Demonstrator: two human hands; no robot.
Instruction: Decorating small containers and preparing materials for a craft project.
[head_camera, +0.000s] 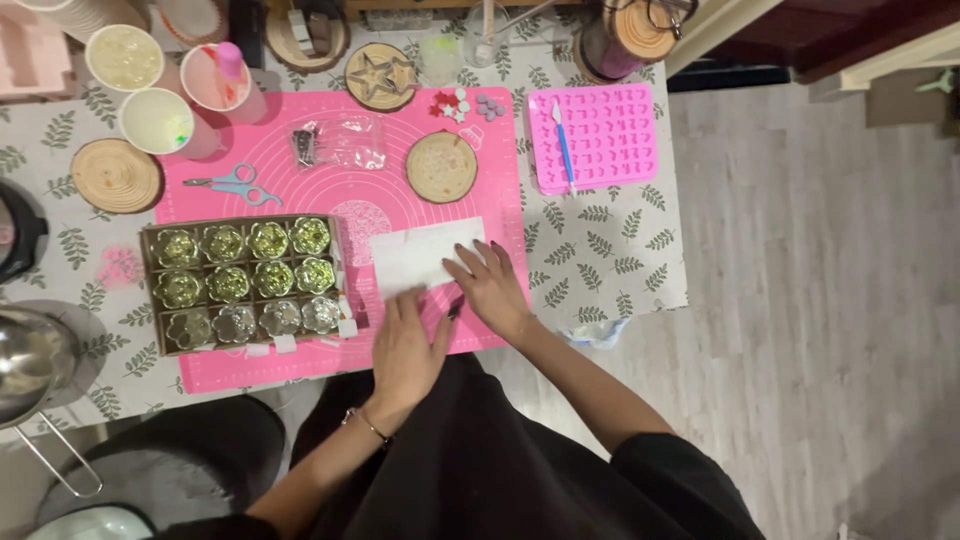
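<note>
Head view, looking straight down at the work table.

Hidden or unclear: a small dark item is showing between the two hands at the near edge of the pink mat; its kind cannot be made out. The near edge of the white sheet is lying under the fingers, so its full outline is not visible. A metal pot is being cut off by the left frame edge. The contents of the clear bag are too small to identify.

Hand pose: the left hand is lying palm down, fingers together and extended, with the fingertips touching the sheet's near left corner. It is pinching nothing. The right hand is also lying flat, fingers slightly fanned, pressing the sheet's near right corner against the mat. Both forearms are angling in from the bottom of the frame.

Location: the white sheet is lying on the pink mat, just beside a cardboard tray of flower-shaped tins to its left, and near a round wood slice beyond it. Blue scissors are lying farther left. A pink mould is sitting off the mat to the right.
</note>
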